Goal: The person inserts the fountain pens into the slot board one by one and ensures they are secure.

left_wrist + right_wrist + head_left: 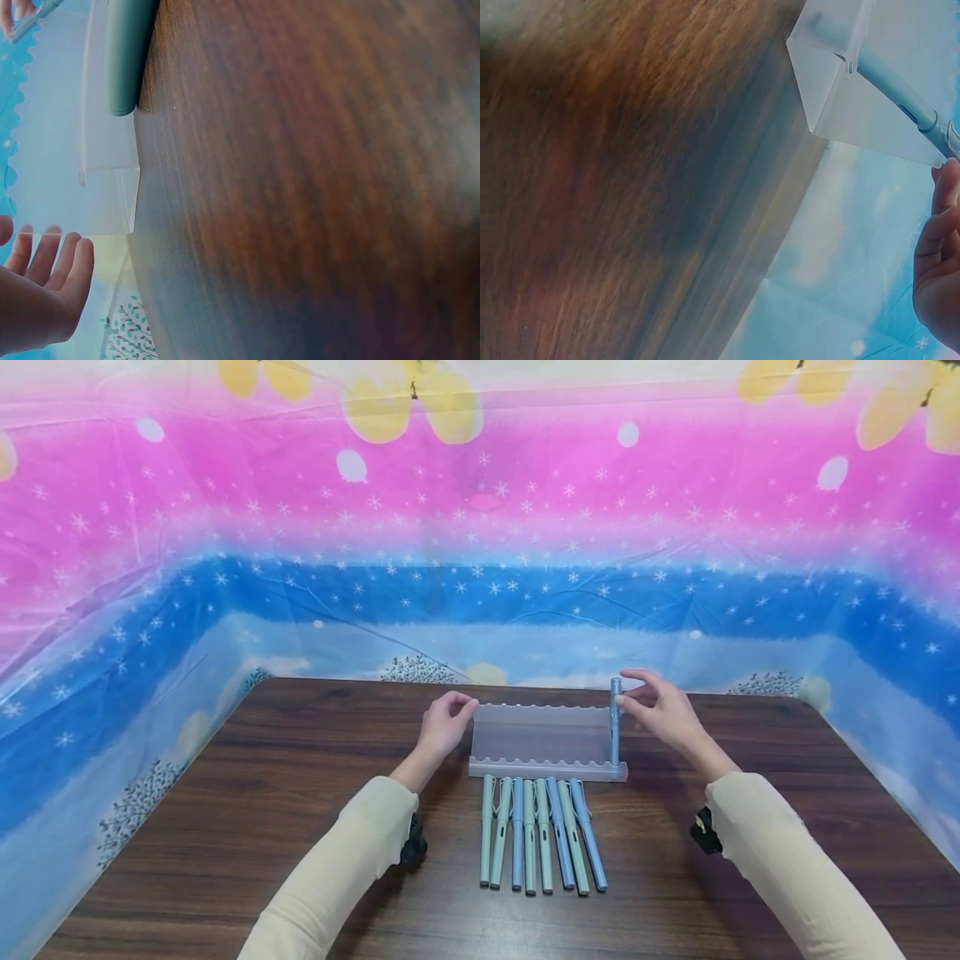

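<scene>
Left hand: left hand (pixel 442 727) rests loosely curled on the rack's (pixel 543 743) top corner at 9 o'clock, steadying it without gripping.
Rack: frosted plastic, light and stiff, likely to slide on the table (pixel 225 827); best held by its end walls.
Right hand: right hand (pixel 660 706) pinches the cap of the upright pen (pixel 615 727) at the rack's 3 o'clock end.
Pen: light, smooth, slippery; best taken near the clip.
Loose pens: 7 pens (pixel 540 835) lie at 6 o'clock.
Hidden: the pen's lower tip and slot are hard to make out; both wrist views are blurred.
</scene>
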Demonstrator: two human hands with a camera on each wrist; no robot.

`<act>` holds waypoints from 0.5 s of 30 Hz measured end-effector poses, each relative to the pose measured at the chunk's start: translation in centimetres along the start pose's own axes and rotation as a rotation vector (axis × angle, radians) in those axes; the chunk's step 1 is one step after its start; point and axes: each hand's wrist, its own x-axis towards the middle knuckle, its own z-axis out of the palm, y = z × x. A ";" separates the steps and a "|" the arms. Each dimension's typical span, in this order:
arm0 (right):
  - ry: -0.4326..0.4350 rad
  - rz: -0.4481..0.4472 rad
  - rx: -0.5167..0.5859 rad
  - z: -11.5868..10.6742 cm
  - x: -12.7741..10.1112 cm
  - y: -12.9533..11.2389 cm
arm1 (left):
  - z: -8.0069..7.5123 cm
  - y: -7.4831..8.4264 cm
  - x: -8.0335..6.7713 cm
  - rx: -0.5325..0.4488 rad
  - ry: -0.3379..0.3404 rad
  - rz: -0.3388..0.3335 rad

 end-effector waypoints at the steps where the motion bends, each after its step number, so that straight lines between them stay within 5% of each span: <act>1: 0.008 -0.008 0.007 0.0 -0.1 0.1 | 0.0 0.0 0.0 0.000 0.000 -0.001; 15: 0.123 -0.078 -0.059 -0.1 -2.1 1.3 | 0.0 0.0 0.0 0.006 0.001 -0.007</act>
